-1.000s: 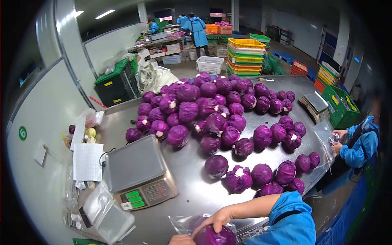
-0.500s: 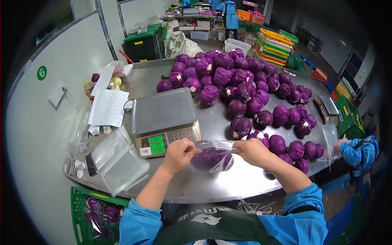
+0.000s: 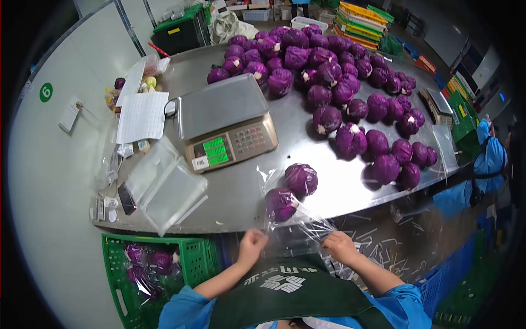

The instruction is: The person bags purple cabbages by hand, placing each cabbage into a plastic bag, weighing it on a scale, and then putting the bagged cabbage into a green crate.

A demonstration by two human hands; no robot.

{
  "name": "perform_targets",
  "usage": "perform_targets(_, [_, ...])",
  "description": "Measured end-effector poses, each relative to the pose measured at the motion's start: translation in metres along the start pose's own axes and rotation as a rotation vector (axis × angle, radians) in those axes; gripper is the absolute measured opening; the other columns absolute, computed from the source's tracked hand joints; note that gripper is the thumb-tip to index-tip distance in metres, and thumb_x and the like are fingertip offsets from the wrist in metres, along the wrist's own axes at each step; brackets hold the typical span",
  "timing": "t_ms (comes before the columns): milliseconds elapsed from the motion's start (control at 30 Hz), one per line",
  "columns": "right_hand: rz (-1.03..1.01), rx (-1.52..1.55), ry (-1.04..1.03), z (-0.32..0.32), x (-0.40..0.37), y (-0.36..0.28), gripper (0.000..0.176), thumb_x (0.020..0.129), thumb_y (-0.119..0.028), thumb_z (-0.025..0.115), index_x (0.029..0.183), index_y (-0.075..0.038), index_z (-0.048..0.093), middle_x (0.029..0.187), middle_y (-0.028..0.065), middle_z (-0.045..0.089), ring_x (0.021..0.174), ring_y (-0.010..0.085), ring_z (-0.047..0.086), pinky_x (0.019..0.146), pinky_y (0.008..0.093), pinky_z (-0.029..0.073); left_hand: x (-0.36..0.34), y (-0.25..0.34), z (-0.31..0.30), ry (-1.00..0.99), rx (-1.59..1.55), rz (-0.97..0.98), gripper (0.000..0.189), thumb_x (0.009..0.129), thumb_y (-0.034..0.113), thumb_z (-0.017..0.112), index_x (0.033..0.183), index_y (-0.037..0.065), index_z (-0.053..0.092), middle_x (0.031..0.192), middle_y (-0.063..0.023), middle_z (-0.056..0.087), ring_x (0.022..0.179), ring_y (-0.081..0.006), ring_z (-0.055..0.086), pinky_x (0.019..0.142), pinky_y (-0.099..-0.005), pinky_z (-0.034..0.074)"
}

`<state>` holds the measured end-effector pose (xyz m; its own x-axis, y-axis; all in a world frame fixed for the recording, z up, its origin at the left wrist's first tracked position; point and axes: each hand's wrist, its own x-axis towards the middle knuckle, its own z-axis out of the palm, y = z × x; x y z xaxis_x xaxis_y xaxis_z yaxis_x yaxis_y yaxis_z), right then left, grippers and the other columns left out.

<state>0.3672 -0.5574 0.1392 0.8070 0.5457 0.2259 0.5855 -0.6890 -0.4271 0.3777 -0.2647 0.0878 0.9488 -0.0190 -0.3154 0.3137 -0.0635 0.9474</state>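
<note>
- While a wide steel table [image 3: 235,192] fills the view beyond the fingers, a weighing scale [image 3: 224,123] sits farther out past the left fingertips, and a green crate [image 3: 123,263] stands below and left of them.
- A clear bag [image 3: 298,227] runs from the fingers up over the table's near edge.
- One purple cabbage [image 3: 281,204] lies inside the bag on the table, just beyond the fingertips. A second cabbage [image 3: 301,179] sits just past it; whether it shares the bag cannot be told.
- The left hand [image 3: 253,241] is closed in a fist on one side of the bag's open end. The right hand [image 3: 339,244] has its fingers curled tight on the other side.
- The work in hand looks like drawing the bag's mouth taut. It would go best with both grips even and a level pull, so the thin film neither tears nor slips, and with the cabbage deep in the bag.
- Half a second ago both hands were over the table beside the scale, right at the cabbage. Now they have drawn back off the edge and the bag is stretched long.
</note>
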Motion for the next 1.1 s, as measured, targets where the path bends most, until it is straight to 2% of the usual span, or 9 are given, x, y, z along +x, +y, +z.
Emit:
perform_targets(133, [0.193,-0.09,-0.441,-0.01,-0.005,-0.029,0.007,0.071,-0.017,0.061,0.07,-0.01,0.061,0.068,0.0043,0.06,0.064,0.0233,0.057,0.06,0.0348,0.046,0.015,-0.032,0.012,-0.035,0.057,-0.086,0.052,0.073,0.019,0.07,0.11,-0.002,0.042,0.07,-0.0041,0.054,0.058,-0.0087,0.05,0.051,-0.0235,0.042])
perform_targets(300, [0.209,0.097,0.096,0.015,0.038,-0.073,0.009,0.069,-0.018,0.065,0.07,-0.009,0.062,0.063,0.0049,0.055,0.063,0.0247,0.056,0.058,0.035,0.047,0.008,-0.035,0.003,-0.302,-0.002,-0.358,0.024,0.083,0.016,0.057,0.099,-0.003,0.056,0.074,-0.0076,0.062,0.058,-0.0105,0.055,0.053,-0.0233,0.044])
perform_targets(667, [-0.071,-0.034,-0.264,0.065,0.078,-0.086,0.007,0.069,-0.011,0.059,0.072,-0.005,0.057,0.079,0.009,0.055,0.076,0.026,0.053,0.067,0.0377,0.043,-0.016,-0.016,0.01,-0.356,-0.302,-0.361,0.024,0.089,0.017,0.045,0.092,0.001,0.062,0.09,-0.0037,0.062,0.082,-0.0098,0.056,0.074,-0.0225,0.041])
perform_targets(800, [-0.146,0.16,-0.455,0.009,0.026,-0.088,0.008,0.074,-0.013,0.053,0.079,-0.007,0.052,0.078,0.0095,0.054,0.074,0.0281,0.052,0.067,0.0385,0.041,-0.012,-0.043,0.009,-0.301,-0.183,-0.154,0.02,0.089,0.015,0.046,0.093,0.001,0.06,0.081,-0.0049,0.064,0.078,-0.0121,0.059,0.072,-0.0232,0.043])
perform_targets(900, [0.289,-0.026,-0.666,-0.02,-0.134,-0.035,0.016,0.08,-0.025,0.05,0.084,-0.01,0.052,0.078,0.0132,0.059,0.071,0.0345,0.058,0.062,0.044,0.045,-0.03,-0.053,-0.02,-0.337,-0.047,-0.084,0.023,0.089,0.014,0.044,0.093,-0.005,0.057,0.077,-0.0093,0.065,0.081,-0.0137,0.061,0.076,-0.0238,0.044])
perform_targets(933, [0.776,-0.222,-1.059,-0.05,-0.149,-0.049,0.023,0.083,-0.029,0.048,0.099,-0.012,0.051,0.094,0.013,0.059,0.083,0.0336,0.059,0.072,0.0466,0.046,-0.039,-0.065,-0.031,-0.236,-0.068,-0.047,0.021,0.087,0.014,0.048,0.094,-0.003,0.058,0.08,-0.0093,0.065,0.08,-0.0153,0.061,0.077,-0.0268,0.044])
perform_targets(1000, [-0.182,-0.644,-0.833,-0.105,-0.156,-0.069,0.037,0.081,-0.011,0.05,0.117,-0.011,0.046,0.102,0.0165,0.058,0.095,0.0322,0.057,0.082,0.0424,0.046,-0.04,-0.067,-0.036,0.051,0.204,0.192,0.025,0.08,0.016,0.058,0.1,0.001,0.056,0.092,-0.0098,0.063,0.087,-0.0196,0.058,0.083,-0.0325,0.041])
perform_targets(1067, [0.657,-0.156,-1.319,-0.042,-0.19,-0.003,0.048,0.081,-0.02,0.051,0.127,-0.013,0.037,0.121,0.0195,0.044,0.106,0.0359,0.049,0.087,0.0466,0.04,-0.027,-0.035,-0.034,0.31,0.719,0.585,0.054,0.067,0.021,0.07,0.115,0.007,0.048,0.117,-0.0112,0.051,0.111,-0.0278,0.043,0.092,-0.0401,0.03])
perform_targets(1100, [0.483,-0.303,-0.93,-0.047,-0.126,-0.015,0.055,0.074,-0.011,0.054,0.127,-0.01,0.037,0.124,0.02,0.041,0.111,0.0356,0.043,0.091,0.0441,0.037,-0.019,-0.021,-0.029,0.227,0.88,0.642,0.059,0.067,0.026,0.07,0.119,0.012,0.047,0.123,-0.0109,0.046,0.117,-0.0291,0.038,0.092,-0.0403,0.029])
